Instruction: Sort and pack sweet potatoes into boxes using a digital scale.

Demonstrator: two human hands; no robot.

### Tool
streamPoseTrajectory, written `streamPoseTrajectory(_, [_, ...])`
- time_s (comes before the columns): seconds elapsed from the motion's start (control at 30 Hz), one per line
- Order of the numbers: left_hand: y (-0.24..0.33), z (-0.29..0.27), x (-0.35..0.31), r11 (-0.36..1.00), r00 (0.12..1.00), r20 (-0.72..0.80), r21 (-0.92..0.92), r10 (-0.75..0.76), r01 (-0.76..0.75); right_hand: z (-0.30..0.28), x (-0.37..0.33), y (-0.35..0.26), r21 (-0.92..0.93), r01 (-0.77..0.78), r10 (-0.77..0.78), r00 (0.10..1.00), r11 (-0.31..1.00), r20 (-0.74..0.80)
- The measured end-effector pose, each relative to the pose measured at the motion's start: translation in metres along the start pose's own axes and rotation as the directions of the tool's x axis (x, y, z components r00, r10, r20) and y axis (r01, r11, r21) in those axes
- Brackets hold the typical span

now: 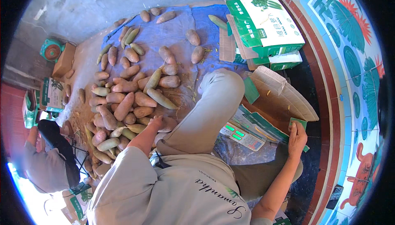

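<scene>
My left hand reaches down beside my raised knee and closes on the end of a brown sweet potato; its fingertips are partly hidden. Around it lies a heap of soil-covered sweet potatoes, with green radishes mixed in. On the other side, my right hand grips the green corner flap of an open cardboard box. The box leans beyond my right leg, its brown inside showing. Between the box and my knee stands a digital scale with lit green displays.
A blue sheet covers the floor under the scattered roots. Green-and-white cartons are stacked at the far right by a painted wall. A seated person is at the left. A teal round device stands near the back wall.
</scene>
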State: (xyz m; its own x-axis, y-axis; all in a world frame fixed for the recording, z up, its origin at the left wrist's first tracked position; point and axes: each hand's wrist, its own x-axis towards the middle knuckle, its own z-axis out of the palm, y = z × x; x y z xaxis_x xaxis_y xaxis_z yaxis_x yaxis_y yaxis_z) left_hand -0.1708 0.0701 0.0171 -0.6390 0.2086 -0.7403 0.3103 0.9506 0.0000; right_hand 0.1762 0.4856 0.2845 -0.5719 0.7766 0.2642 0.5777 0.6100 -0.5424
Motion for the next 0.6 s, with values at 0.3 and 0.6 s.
streamPoseTrajectory(0.3, [0.005, -0.005, 0.002, 0.992, 0.985, 0.125, 0.05, -0.123, 0.117, 0.004, 0.005, 0.002, -0.028, -0.043, 0.044, 0.999, 0.999, 0.019])
streamPoseTrajectory(0.6, [0.013, -0.023, -0.019, 0.983, 0.986, 0.091, 0.129, -0.142, 0.13, 0.006, 0.007, 0.0, 0.017, -0.071, 0.07, 0.997, 0.997, 0.026])
